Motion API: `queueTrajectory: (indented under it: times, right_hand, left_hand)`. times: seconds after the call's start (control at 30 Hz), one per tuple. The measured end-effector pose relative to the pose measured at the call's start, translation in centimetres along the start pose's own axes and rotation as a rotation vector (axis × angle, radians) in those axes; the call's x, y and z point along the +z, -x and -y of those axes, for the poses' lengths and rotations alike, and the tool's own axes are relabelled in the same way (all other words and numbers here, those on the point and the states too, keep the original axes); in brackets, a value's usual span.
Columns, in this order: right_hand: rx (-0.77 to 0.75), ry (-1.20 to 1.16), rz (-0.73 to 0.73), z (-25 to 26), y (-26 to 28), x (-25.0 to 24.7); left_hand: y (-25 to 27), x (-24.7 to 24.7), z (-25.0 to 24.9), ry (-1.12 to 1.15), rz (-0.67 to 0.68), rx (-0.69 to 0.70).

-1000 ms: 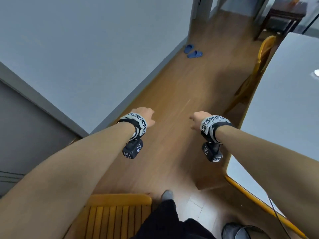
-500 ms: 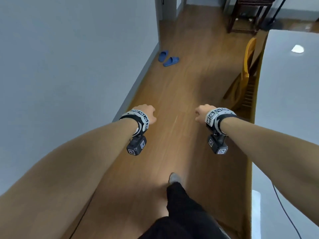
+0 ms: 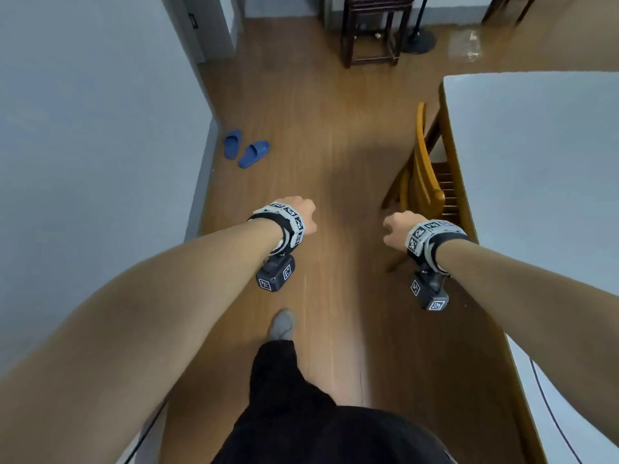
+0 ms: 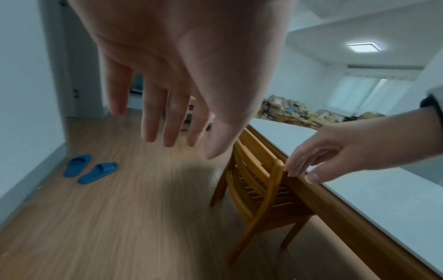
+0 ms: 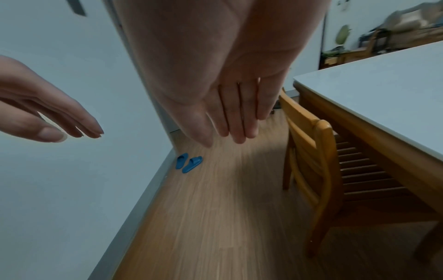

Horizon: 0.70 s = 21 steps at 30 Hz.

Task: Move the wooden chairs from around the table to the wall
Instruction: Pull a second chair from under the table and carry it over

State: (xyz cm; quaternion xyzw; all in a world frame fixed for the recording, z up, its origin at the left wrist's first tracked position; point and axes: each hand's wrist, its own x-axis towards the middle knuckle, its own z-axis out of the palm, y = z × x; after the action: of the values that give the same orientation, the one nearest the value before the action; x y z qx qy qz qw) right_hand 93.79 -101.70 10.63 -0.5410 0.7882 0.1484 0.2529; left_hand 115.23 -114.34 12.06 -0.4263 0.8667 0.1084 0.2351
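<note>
A wooden chair point(image 3: 423, 169) point(image 4: 258, 181) point(image 5: 314, 151) is tucked under the white-topped table point(image 3: 542, 182) point(image 4: 359, 180) point(image 5: 383, 98) on the right, its slatted back facing the open floor. My left hand point(image 3: 303, 214) point(image 4: 167, 113) hangs over the floor with fingers straight and relaxed, holding nothing. My right hand point(image 3: 397, 229) point(image 5: 230, 121) hovers just short of the chair's top rail, fingers extended, also empty; the left wrist view shows it point(image 4: 304, 166) close to the near corner post without a grip. The grey wall point(image 3: 93, 145) runs along the left.
A pair of blue slippers point(image 3: 246, 149) point(image 4: 90, 168) point(image 5: 188, 163) lies by the wall's baseboard. A dark wooden stool point(image 3: 371, 31) and a round lamp base point(image 3: 418, 40) stand at the far end. My leg and grey sock point(image 3: 283, 324) are below. Wood floor stretches between wall and table.
I have walked forward along the table; the chair at the bottom left has dropped out of sight, and the tucked-in chair is now much closer to my right hand.
</note>
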Motion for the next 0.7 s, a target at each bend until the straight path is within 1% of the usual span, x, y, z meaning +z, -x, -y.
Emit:
queueTrajectory:
  times: [0.1,0.2,0.3,0.37,0.47,0.57,0.7]
  right_hand:
    - [0.117,-0.048,0.018,-1.3,-3.2,-2.0]
    - [0.247,-0.12,0.022,-2.9,-5.4,-3.9]
    - [0.35,-0.204,-0.005,-4.4,-7.1,-5.8]
    - [0.402,-0.245,-0.011,-5.2,-8.3,-6.8]
    - [0.482,-0.341,-0.02,-7.4,-11.1,-7.4]
    - [0.549,-0.423,-0.048,-9.9,-14.7,-7.1]
    - [0.603,-0.484,-0.084,-12.1,-19.2,-6.7]
  left_hand:
    - [-7.2,-3.5,0.5,-0.048,0.012,0.125]
    - [-13.4,-7.6,-0.3,-0.112,0.003,0.278]
    - [-18.3,-11.2,-1.8,-0.165,0.01,0.376]
    - [-21.1,-13.0,-3.6,-0.21,0.03,0.438]
    - [-25.8,-14.9,-6.9,-0.257,0.026,0.554]
    - [-30.7,-16.2,-10.4,-0.314,0.01,0.643]
    - [-36.8,-17.2,-14.5,-0.376,-0.023,0.76]
